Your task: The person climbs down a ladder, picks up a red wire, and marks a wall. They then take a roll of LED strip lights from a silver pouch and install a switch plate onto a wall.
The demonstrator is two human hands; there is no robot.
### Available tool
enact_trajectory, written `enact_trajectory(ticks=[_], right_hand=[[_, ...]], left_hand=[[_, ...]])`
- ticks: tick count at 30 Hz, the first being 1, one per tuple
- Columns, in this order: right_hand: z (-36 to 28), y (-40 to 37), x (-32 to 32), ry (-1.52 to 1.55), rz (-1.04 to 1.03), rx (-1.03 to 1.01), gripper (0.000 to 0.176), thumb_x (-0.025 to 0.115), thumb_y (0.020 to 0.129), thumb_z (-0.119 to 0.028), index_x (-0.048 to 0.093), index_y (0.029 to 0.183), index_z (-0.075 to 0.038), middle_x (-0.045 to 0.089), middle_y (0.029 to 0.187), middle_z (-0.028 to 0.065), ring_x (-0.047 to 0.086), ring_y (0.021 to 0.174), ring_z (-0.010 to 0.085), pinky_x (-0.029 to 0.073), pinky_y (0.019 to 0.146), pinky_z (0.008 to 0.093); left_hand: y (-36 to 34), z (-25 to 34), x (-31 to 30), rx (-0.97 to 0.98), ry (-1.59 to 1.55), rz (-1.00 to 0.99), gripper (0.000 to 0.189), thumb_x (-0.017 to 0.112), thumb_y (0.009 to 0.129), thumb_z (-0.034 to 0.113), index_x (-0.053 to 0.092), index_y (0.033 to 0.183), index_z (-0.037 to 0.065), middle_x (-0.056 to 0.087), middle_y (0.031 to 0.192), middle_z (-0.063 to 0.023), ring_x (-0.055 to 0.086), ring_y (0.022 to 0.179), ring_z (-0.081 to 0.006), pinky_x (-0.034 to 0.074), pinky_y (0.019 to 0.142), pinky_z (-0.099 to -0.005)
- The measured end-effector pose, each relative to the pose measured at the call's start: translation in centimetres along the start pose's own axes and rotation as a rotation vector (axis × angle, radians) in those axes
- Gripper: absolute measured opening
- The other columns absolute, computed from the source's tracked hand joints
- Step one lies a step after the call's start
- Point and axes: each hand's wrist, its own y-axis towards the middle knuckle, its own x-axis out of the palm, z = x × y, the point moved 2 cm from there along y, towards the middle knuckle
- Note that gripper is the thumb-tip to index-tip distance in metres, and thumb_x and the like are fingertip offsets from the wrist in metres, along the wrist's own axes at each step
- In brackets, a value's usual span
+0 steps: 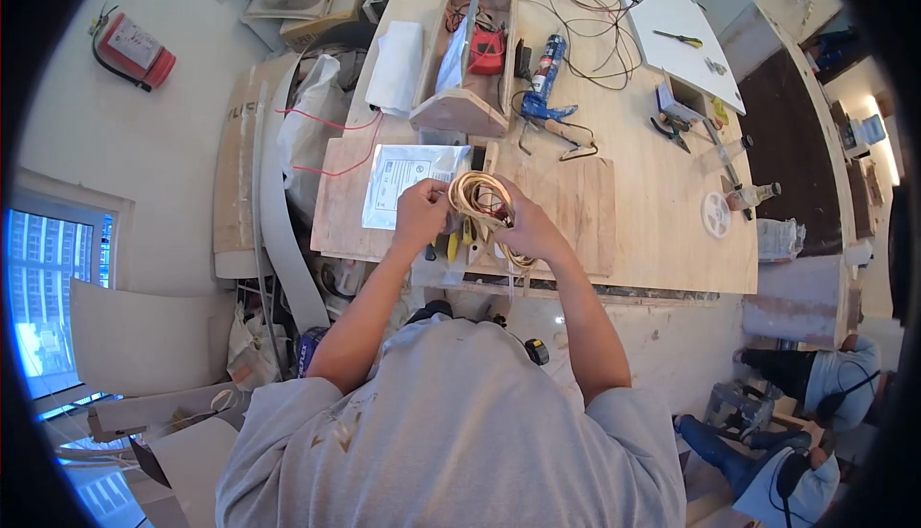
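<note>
A coiled bundle of tan cable (474, 189) is held over the front edge of the wooden table. My right hand (530, 224) is closed round the coil's right side. At the coil's left side is my left hand (421, 211), its fingers pinched together; what they hold, if anything, is too small to make out. Beneath and behind my left hand lies a clear plastic packet with a printed label (390, 183). Yellow-handled tools (454, 244) show just below the coil, between my hands.
An open wooden toolbox (460, 111) stands beyond my hands, with a blue caulking gun (545, 77) to its right. Loose wires (614, 48) spread at the back. Pliers (670, 135), a white spool (715, 214) and bottles (758, 194) are on the right. Two people sit low at right.
</note>
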Motion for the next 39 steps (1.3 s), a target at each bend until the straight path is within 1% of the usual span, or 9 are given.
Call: enact_trajectory(ticks=[2,5,8,14,18,20,26,32,39], right_hand=[[0.2,0.0,-0.2,0.066,-0.018,-0.007,0.086,0.064,0.066,-0.004,0.03,0.144,-0.011,0.059,0.123,0.0198,0.059,0.111,0.0315,0.047,0.092,0.0355],[1.6,0.1,0.0,0.064,-0.015,-0.033,0.08,0.062,0.069,-0.002,0.033,0.143,-0.009,0.058,0.122,0.0165,0.059,0.109,0.0243,0.046,0.093,0.0325],[1.5,-0.1,0.5,-0.112,-0.032,0.034,0.081,0.063,0.07,-0.007,0.031,0.144,-0.009,0.062,0.115,0.021,0.062,0.104,0.03,0.048,0.089,0.0355],[1.5,-0.3,1.1,-0.424,-0.047,0.16,0.085,0.063,0.069,-0.012,0.026,0.146,-0.011,0.065,0.099,0.0251,0.063,0.089,0.0403,0.051,0.08,0.0422],[1.6,-0.2,0.5,-0.262,-0.08,0.176,0.085,0.063,0.069,-0.009,0.026,0.146,-0.01,0.063,0.104,0.0225,0.064,0.094,0.0332,0.051,0.08,0.0412],[0.4,-1.1,-0.9,-0.072,-0.137,0.171,0.086,0.063,0.068,-0.007,0.026,0.146,-0.007,0.062,0.112,0.0198,0.063,0.099,0.0288,0.051,0.082,0.039],[1.2,-3.0,-1.6,0.83,-0.009,0.016,0.082,0.064,0.066,0.004,0.034,0.142,-0.005,0.05,0.131,0.0072,0.049,0.12,0.0172,0.037,0.102,0.0307],[4.3,-0.4,1.7,0.505,-0.036,-0.047,0.075,0.062,0.068,0.003,0.037,0.139,-0.004,0.053,0.125,0.0086,0.05,0.117,0.0179,0.037,0.102,0.0307],[4.4,0.2,2.5,0.402,-0.078,0.011,0.07,0.06,0.068,0.004,0.04,0.136,-0.003,0.055,0.122,0.0084,0.051,0.116,0.0177,0.038,0.101,0.0304]], left_hand=[[0.1,-0.3,-0.3,-0.174,-0.237,-0.07,0.016,0.063,0.084,0.011,0.064,0.094,-0.001,0.062,0.067,-0.0045,0.054,0.047,-0.0087,0.04,0.041,-0.0229],[-0.2,0.0,-0.3,-0.236,-0.193,-0.055,0.017,0.063,0.081,0.01,0.062,0.093,-0.002,0.063,0.067,-0.0106,0.059,0.056,-0.0178,0.047,0.054,-0.0341],[-1.6,2.1,0.5,0.22,0.264,0.079,0.016,0.06,0.082,0.011,0.061,0.093,0.0,0.063,0.067,-0.0142,0.061,0.058,-0.0255,0.048,0.055,-0.0383],[-1.8,3.7,0.7,0.355,0.628,0.133,0.015,0.058,0.083,0.013,0.061,0.094,0.003,0.062,0.071,-0.0177,0.061,0.066,-0.036,0.049,0.061,-0.0426],[-1.4,3.1,0.9,0.425,0.729,0.15,0.015,0.059,0.082,0.014,0.061,0.093,0.003,0.063,0.07,-0.0166,0.061,0.067,-0.0363,0.048,0.061,-0.0444],[-0.8,2.0,1.0,0.302,0.74,0.05,0.018,0.059,0.081,0.015,0.061,0.095,0.004,0.065,0.08,-0.0167,0.063,0.072,-0.0357,0.049,0.064,-0.0451],[-2.1,0.3,2.5,0.147,0.472,-0.168,0.02,0.061,0.08,0.014,0.063,0.094,0.001,0.063,0.07,-0.0172,0.063,0.065,-0.0326,0.048,0.061,-0.0391],[-2.5,-0.1,3.7,0.111,0.166,-0.108,0.023,0.065,0.08,0.017,0.062,0.091,-0.002,0.064,0.076,-0.0199,0.064,0.064,-0.0274,0.049,0.062,-0.0376],[-2.4,-0.8,2.2,0.061,0.401,-0.006,0.027,0.069,0.077,0.023,0.062,0.084,-0.003,0.063,0.07,-0.0186,0.063,0.063,-0.0289,0.047,0.059,-0.038]])
